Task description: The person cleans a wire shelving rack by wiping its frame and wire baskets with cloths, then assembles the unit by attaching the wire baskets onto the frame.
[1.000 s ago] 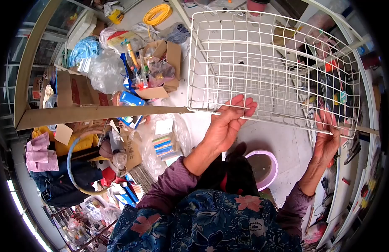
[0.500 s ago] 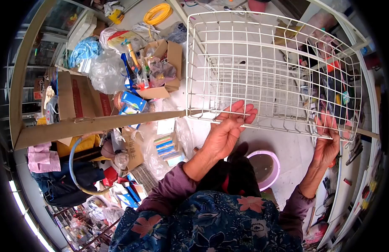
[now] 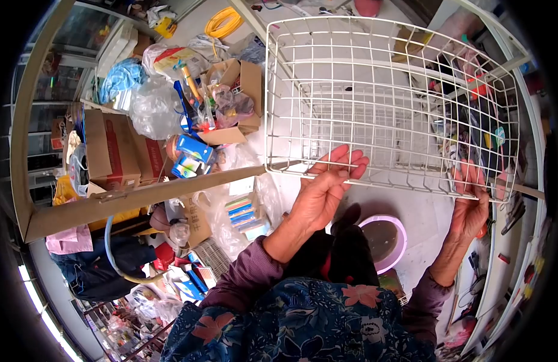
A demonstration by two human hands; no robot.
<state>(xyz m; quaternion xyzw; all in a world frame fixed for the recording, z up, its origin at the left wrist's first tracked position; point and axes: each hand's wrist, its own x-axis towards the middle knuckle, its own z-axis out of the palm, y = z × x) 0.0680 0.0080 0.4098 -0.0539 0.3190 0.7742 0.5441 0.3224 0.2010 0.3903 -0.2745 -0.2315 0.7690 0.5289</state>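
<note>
A white wire basket (image 3: pixel 375 63) is held up in front of me, and the floor shows through its grid. My left hand (image 3: pixel 324 193) is closed on the basket's near lower rim toward its left end, thumb below and fingertips poking up through the wires. Near the right end of that same rim, my right hand (image 3: pixel 469 202) grips the wire with its fingers reaching behind the grid. A pale metal frame bar (image 3: pixel 140 196) runs from the left up to the basket's lower left corner.
Cardboard boxes (image 3: pixel 113 148), an open box of mixed items (image 3: pixel 250 90) and plastic bags lie at the left. A coiled yellow hose (image 3: pixel 226 23) is at the top. Near my feet stands a pink-rimmed bucket (image 3: pixel 399 241). Shelving (image 3: pixel 535 145) lines the right side.
The frame bar at the left has tilted and shifted lower in view. The basket has moved slightly left in view, with both hands still on it.
</note>
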